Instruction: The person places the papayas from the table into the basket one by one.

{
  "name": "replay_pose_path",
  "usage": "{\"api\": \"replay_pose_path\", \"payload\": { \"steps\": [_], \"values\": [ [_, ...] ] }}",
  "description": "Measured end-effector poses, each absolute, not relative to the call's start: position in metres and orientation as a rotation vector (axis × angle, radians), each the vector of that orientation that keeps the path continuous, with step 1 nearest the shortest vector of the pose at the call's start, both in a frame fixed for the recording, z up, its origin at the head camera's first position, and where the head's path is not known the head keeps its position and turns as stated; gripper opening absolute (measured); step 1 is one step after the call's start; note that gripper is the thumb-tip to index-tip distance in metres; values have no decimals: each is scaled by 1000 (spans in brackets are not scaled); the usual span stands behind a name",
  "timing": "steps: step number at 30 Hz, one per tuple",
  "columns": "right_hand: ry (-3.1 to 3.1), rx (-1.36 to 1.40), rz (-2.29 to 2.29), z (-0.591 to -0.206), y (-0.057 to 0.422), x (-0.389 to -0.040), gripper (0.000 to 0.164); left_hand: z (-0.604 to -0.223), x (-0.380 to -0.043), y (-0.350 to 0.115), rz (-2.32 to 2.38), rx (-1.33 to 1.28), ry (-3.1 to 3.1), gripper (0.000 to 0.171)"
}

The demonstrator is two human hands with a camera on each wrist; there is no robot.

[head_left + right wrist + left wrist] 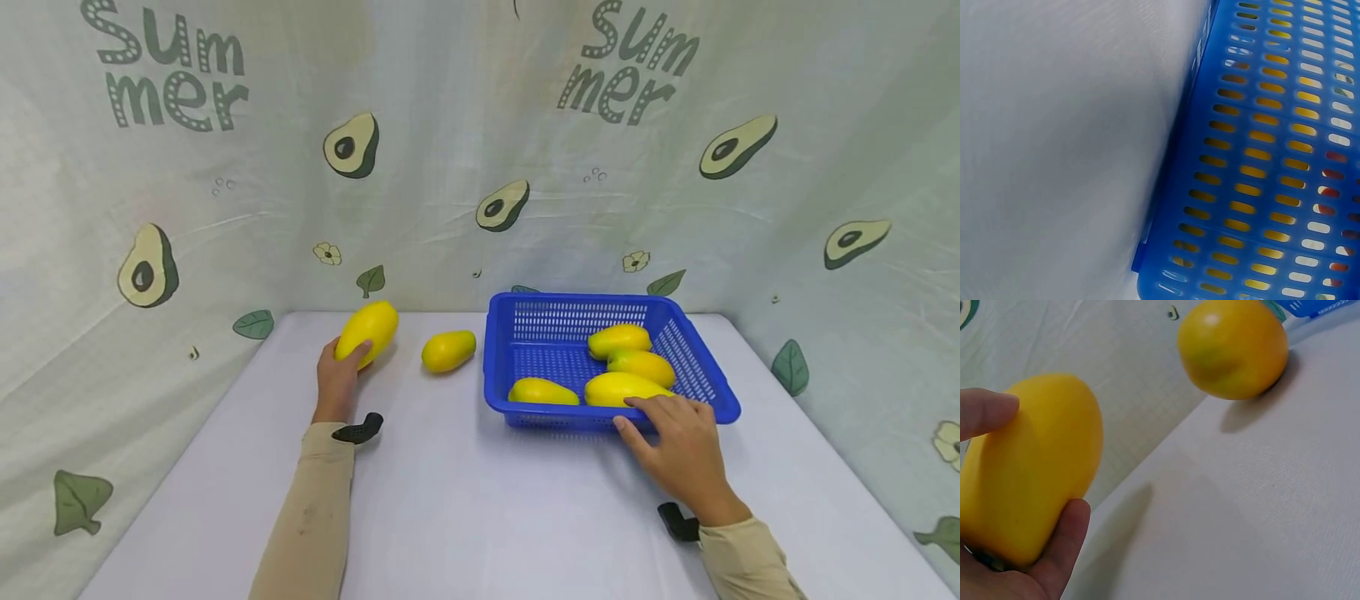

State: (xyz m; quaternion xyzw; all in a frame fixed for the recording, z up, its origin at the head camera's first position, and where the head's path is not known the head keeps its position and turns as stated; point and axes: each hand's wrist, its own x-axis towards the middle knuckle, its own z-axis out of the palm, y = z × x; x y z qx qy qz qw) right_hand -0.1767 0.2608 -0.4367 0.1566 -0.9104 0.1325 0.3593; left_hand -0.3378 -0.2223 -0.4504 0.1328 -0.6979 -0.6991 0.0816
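My left hand [339,383] holds a large yellow mango [371,329] above the table's far left part. In the left wrist view, thumb and fingers press on opposite sides of this mango [1038,462], and its shadow falls on the cloth. A smaller mango [448,351] lies just to its right on the table. My right hand [678,446] rests loosely at the front rim of the blue basket [525,415]. Its fingers reach over the rim beside a big mango [618,388], the thumb apart in front. The right wrist view shows the basket's slotted wall [1247,156], with yellow behind it.
Inside the basket are also a mango [543,392] at the front left and two more, one mango [620,340] behind another mango [641,367], at the right. A white cloth [465,508] covers the table. A printed curtain [420,242] hangs along its back and sides.
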Motion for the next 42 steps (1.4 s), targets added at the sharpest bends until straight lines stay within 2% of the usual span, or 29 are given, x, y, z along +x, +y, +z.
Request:
{"api": "replay_pose_path", "payload": {
  "steps": [17,27,37,42],
  "values": [
    [-2345,403,338,-439,261,-174,40,-455,-338,-206,-2126,341,-2004,80],
    [-2351,405,336,-437,260,-175,39,-454,-339,-210,-2144,125,-2112,88],
    [-2352,407,348,-433,259,-174,37,-451,-338,-212,-2156,129,-2139,94],
    [-2351,399,354,-435,257,-175,37,-453,-339,-214,-2180,101,-2136,91]
  ]
}}
